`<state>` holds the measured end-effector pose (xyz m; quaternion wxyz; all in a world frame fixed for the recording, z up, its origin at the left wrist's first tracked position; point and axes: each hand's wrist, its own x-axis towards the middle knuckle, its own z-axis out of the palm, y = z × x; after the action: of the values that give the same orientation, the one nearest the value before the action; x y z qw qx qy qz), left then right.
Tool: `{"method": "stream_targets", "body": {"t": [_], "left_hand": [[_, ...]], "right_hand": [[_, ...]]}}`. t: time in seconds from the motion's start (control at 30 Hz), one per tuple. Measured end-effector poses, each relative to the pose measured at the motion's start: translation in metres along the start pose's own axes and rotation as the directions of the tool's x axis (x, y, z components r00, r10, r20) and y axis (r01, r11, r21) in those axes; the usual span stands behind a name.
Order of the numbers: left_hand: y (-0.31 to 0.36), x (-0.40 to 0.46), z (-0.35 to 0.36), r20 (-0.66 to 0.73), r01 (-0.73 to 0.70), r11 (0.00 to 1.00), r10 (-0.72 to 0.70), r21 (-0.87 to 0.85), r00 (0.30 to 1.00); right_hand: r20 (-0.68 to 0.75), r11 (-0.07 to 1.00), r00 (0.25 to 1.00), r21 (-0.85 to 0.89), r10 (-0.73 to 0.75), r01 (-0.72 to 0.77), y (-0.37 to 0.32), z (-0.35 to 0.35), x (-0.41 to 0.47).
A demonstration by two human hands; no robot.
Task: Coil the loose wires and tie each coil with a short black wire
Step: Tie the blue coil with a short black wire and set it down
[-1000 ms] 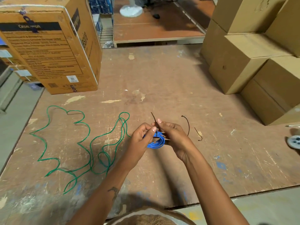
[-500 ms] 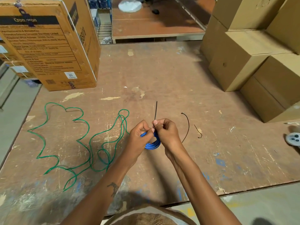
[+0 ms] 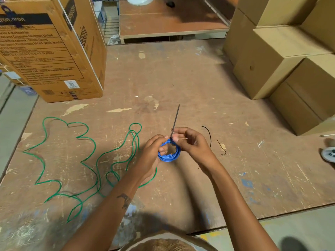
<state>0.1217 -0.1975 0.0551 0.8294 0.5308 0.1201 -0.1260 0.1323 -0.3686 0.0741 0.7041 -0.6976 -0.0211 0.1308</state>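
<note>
Fingers (image 3: 174,137) pinch short black wire (image 3: 175,118) atop blue coil (image 3: 169,155).

- A storeroom or warehouse workshop, seen from above a large worn wooden worktable (image 3: 199,78) with scuffs, chipped patches and flecks of blue paint.
- A big printed shipping carton (image 3: 50,51) with a barcode label stands on the table's far left corner.
- Plain brown cardboard boxes (image 3: 282,57) are stacked on the right.
- Beyond the table stands a second low wooden platform (image 3: 168,22), with wire shelving (image 3: 110,26) beside it.
- A loose green wire (image 3: 87,160) sprawls across the tabletop, with short black wires (image 3: 210,136) lying nearby.
- A grey concrete floor (image 3: 12,120) shows at the table's edges.
</note>
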Motion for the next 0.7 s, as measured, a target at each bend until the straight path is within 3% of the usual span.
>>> {"method": "stream_targets", "body": {"t": [0.1, 0.2, 0.3, 0.5, 0.7], "left_hand": [[0.005, 0.018, -0.005, 0.076, 0.027, 0.998, -0.031, 0.051, 0.997], [0.005, 0.039, -0.007, 0.120, 0.018, 0.977, -0.044, 0.211, 0.992], [0.002, 0.066, -0.006, 0.087, -0.050, 0.911, 0.015, 0.409, 0.996], [-0.003, 0.136, -0.005, -0.025, -0.056, 0.844, 0.082, 0.533, 0.996], [-0.004, 0.207, 0.002, -0.136, -0.049, 0.726, 0.194, 0.686, 0.972]], "right_hand": [[0.087, 0.996, 0.996, -0.084, 0.009, -0.002, 0.000, -0.015, 0.013], [0.040, 0.995, 0.999, -0.094, 0.029, -0.025, 0.004, -0.023, 0.032], [-0.052, 0.992, 0.997, -0.107, 0.057, -0.062, 0.017, -0.031, 0.059], [-0.252, 0.971, 0.962, -0.182, 0.108, -0.156, 0.045, -0.049, 0.134], [-0.278, 0.915, 0.955, -0.348, 0.106, -0.203, 0.058, -0.062, 0.212]]}}
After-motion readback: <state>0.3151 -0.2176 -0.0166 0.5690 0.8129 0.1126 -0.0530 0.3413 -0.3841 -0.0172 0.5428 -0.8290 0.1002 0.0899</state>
